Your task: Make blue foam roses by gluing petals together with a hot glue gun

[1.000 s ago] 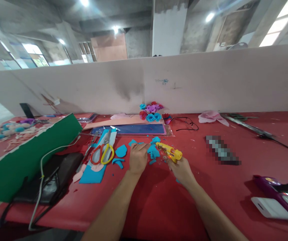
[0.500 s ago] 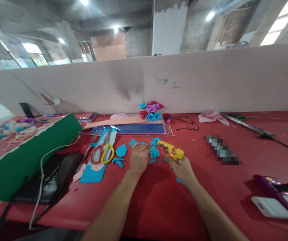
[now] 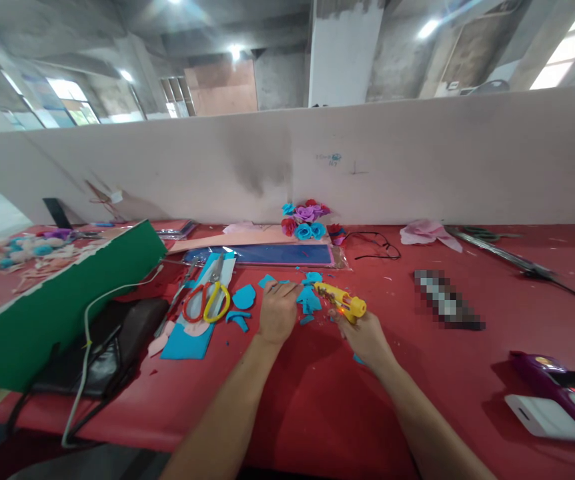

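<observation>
Glue gun: the yellow glue gun [image 3: 340,300] is in the air a little above the table [image 3: 317,407], its nozzle to the left, just beside the blue pieces; a small orange light shows near its grip. Whether glue comes out cannot be told.
Right hand: the right hand [image 3: 365,333] has its fingers closed around the handle of the gun.
Left hand: the left hand [image 3: 278,313] is on the left of the nozzle, its fingers bent and mostly close together, the tips toward the right. Whether they pinch something cannot be told, because the hand hides it.
Blue pieces: several cut blue pieces [image 3: 310,303] lie between the two hands, some of them overlapping; it is not clear if any are glued.
Round blue piece: on the left of the left hand, a flat round blue piece [image 3: 244,297] lies loose, so this one appears not yet joined to anything.
Flowers: at the far side, a group of formed flowers [image 3: 307,217] in blue, purple and red looks complete.
Scissors: the scissors [image 3: 207,300] lie on the left upon a blue sheet [image 3: 187,343], held by no hand; the cutting seems at least partly done, while the joining seems unfinished.
</observation>
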{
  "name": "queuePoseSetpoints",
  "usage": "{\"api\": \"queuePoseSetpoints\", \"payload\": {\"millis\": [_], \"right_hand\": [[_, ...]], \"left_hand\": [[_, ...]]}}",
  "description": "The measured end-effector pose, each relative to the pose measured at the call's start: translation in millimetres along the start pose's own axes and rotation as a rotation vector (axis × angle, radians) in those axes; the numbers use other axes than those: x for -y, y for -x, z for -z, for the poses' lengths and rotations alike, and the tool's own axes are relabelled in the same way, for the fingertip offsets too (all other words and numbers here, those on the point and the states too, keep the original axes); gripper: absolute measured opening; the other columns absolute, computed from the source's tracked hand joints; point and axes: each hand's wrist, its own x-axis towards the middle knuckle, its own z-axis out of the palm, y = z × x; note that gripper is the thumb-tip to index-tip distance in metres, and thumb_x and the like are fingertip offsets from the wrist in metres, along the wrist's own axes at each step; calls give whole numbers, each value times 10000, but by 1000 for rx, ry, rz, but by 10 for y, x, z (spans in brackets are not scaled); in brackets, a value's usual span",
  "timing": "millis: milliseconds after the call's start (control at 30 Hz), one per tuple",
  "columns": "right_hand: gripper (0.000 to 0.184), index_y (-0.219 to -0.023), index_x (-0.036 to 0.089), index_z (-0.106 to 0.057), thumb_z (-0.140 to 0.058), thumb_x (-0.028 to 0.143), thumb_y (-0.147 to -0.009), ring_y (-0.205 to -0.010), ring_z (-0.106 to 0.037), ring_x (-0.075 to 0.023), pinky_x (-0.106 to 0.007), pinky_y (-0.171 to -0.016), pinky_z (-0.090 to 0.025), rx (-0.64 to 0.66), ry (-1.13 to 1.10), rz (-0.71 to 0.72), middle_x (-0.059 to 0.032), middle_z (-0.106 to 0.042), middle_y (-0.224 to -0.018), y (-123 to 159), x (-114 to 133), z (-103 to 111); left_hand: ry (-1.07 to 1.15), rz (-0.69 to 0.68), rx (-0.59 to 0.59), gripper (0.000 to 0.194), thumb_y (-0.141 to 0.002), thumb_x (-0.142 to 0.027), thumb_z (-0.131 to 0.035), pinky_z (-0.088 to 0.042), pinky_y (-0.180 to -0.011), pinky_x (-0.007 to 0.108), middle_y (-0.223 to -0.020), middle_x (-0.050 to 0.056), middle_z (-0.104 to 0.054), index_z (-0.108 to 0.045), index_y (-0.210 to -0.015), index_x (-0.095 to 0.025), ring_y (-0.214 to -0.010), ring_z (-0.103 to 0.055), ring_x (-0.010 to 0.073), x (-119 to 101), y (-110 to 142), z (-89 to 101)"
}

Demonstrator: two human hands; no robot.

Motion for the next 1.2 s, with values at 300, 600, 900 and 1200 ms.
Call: {"api": "queuePoseSetpoints", "payload": {"millis": [300,600,900,1200], "right_hand": [[356,-810,153,-697,-553,475,-759,-488,-543,-161,-231,-425,-383,-14,-8,-1,-12,-567,-485,26,41,26],[324,-729,167,-669,-574,476,-742,-450,-470,-122,-218,-415,-358,18,-22,6,21,-517,-470,26,56,25],[387,-884,155,-694,-554,498,-768,-463,-515,-150,-238,-428,-383,36,-65,-34,4,-552,-478,11,-11,21],[419,-875,151,-681,-551,533,-762,-400,-456,-129,-237,-400,-363,46,-91,-65,26,-500,-436,6,-35,4]], "left_hand": [[16,70,28,276,-852,-92,-472,-414,-815,371,-947,56,-726,-689,-985,-202,-811,-643,188,10,-14,21],[13,63,50,284,-839,-71,-483,-414,-826,370,-979,57,-721,-679,-1002,-197,-846,-642,188,-1,-17,29],[-64,-48,29,299,-882,-91,-436,-399,-870,371,-988,63,-716,-665,-1040,-197,-877,-642,181,19,-5,25],[-87,-42,32,276,-886,-117,-451,-401,-881,363,-992,54,-715,-664,-1037,-206,-859,-634,176,-2,-12,53]]}}
